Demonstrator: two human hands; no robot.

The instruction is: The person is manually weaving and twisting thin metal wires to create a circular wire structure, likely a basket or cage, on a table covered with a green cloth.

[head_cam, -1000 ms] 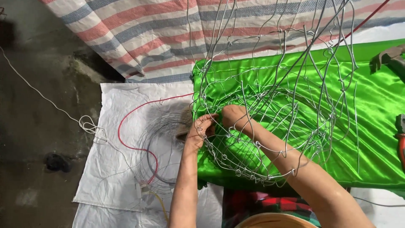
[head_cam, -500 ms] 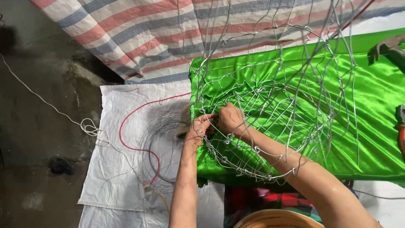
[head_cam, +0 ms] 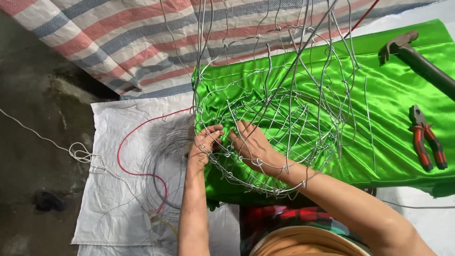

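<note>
A basket-shaped frame of thin silver wire [head_cam: 284, 95] stands on a shiny green cloth [head_cam: 388, 80]. My left hand [head_cam: 203, 144] pinches the frame's round rim at its left side. My right hand [head_cam: 249, 144] reaches in through the wires, with its fingers curled on the same stretch of rim just to the right. Both hands meet at one spot on the rim, fingertips almost touching.
Red-handled pliers [head_cam: 426, 140] and a hammer [head_cam: 417, 59] lie on the cloth at the right. A coil of thin wire [head_cam: 163, 166] with a red wire [head_cam: 128, 156] lies on a white sack [head_cam: 109, 199] at the left. A striped tarp [head_cam: 118, 38] is behind.
The view has shifted a little; the hands stay together at the same spot on the rim, fingers working the wire slightly.
</note>
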